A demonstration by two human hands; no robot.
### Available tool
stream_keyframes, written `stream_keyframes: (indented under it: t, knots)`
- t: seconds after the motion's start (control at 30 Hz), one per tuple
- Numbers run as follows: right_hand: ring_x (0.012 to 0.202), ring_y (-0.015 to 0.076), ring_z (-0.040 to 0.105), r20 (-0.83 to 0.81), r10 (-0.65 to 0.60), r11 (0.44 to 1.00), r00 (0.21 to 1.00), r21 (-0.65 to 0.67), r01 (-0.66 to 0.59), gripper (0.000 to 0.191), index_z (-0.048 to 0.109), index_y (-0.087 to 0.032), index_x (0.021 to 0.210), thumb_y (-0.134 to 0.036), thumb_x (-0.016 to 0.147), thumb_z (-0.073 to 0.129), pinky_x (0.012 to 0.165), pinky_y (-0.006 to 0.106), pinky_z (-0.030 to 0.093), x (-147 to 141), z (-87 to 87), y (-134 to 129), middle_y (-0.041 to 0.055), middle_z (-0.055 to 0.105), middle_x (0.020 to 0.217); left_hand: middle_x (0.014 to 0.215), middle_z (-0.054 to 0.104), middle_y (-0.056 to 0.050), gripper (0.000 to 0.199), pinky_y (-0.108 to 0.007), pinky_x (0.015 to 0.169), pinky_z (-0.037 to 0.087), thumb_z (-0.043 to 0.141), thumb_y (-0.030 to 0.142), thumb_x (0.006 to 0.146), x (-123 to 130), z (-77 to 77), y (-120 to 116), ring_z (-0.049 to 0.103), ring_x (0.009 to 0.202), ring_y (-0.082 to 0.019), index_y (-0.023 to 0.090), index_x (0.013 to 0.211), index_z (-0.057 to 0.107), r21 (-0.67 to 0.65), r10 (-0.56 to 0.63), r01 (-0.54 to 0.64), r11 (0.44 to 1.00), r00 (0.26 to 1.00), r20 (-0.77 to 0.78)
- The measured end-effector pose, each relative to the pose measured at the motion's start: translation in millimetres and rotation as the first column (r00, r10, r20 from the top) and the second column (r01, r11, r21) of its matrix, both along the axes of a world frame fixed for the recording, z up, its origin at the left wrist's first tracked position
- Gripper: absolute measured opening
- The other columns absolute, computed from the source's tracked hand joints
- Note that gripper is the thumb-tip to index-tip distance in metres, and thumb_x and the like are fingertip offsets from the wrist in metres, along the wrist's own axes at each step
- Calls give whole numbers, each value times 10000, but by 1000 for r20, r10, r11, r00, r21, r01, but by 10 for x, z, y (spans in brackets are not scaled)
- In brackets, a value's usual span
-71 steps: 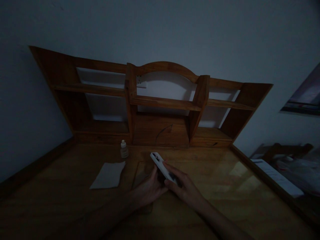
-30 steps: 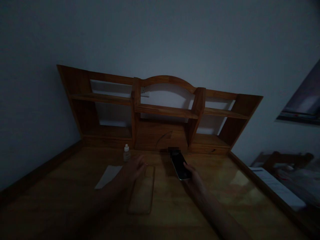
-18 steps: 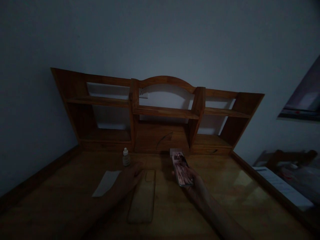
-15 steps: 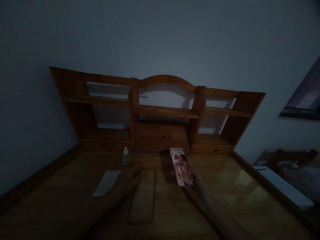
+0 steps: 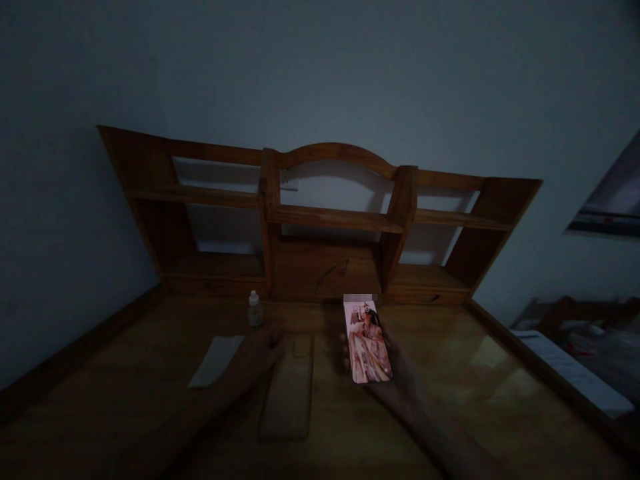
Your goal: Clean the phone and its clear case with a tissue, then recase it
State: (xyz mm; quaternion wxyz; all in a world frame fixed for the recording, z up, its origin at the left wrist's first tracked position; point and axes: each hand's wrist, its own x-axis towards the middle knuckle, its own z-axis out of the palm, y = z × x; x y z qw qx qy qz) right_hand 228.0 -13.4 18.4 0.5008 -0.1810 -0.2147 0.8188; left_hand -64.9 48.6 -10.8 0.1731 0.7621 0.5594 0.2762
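Note:
A smartphone [image 5: 369, 343] with its screen lit rests in my right hand [image 5: 400, 380], whose fingers wrap behind it and show at its left edge. The screen displays a picture of a figure in pale robes. My left hand [image 5: 263, 347] lies loosely on the desk, dim, with nothing visible in its slightly bent fingers. Just right of it, a clear phone case [image 5: 286, 393] lies flat with its camera cutout at the far end. Beyond the left hand stands a small dropper bottle [image 5: 255, 312] with a white cap. A white sheet or cloth [image 5: 215, 360] is partly covered by my left wrist.
A wooden shelf unit [image 5: 333, 217] runs along the back of the desk [image 5: 345, 440]. Raised wooden rims border the desk's sides. On the right, beyond the rim, are white papers [image 5: 570, 373]. A wall socket [image 5: 290, 183] shows through the shelf. The room is dim.
The phone has come slightly nearer and its screen now faces me more squarely. My left hand's fingers have drawn in a little. The whole view has shifted slightly.

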Motion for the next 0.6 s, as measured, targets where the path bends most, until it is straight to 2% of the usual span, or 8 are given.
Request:
stream_keyframes:
  t: [0.17, 0.3, 0.5, 0.6]
  knots:
    - [897, 254, 675, 39, -21, 998, 999, -57, 24, 495, 586, -89, 1167, -489, 887, 505, 834, 403, 512, 20, 16, -3, 164, 695, 1061, 713, 576, -4, 373, -264, 621, 386, 427, 275, 850, 6, -15, 13, 550, 652, -167, 181, 1186, 557, 46, -2, 3, 999, 1000, -3]
    - [827, 243, 686, 47, -31, 997, 998, -72, 34, 490, 626, -98, 1094, -515, 870, 501, 773, 379, 534, 30, 54, 4, 149, 718, 957, 718, 586, -8, 391, -272, 631, 400, 456, 294, 837, 21, -7, -8, 560, 680, -178, 198, 1201, 563, 8, 21, -21, 1000, 999, 25]
    - [839, 250, 690, 27, -39, 997, 999, -70, 40, 452, 647, -101, 1051, -491, 901, 474, 768, 394, 543, 42, 89, -9, 137, 725, 913, 743, 617, -9, 416, -283, 643, 425, 492, 330, 814, 32, 18, -6, 580, 692, -181, 184, 1189, 597, -28, 62, -60, 998, 994, 93]
    - [858, 248, 689, 39, -67, 996, 997, -65, 69, 434, 645, -100, 1062, -475, 901, 496, 776, 393, 545, 30, 132, -42, 135, 724, 932, 768, 649, -22, 422, -298, 681, 449, 518, 340, 791, 42, 60, -1, 607, 733, -196, 163, 1160, 624, -82, 71, -57, 995, 980, 184]
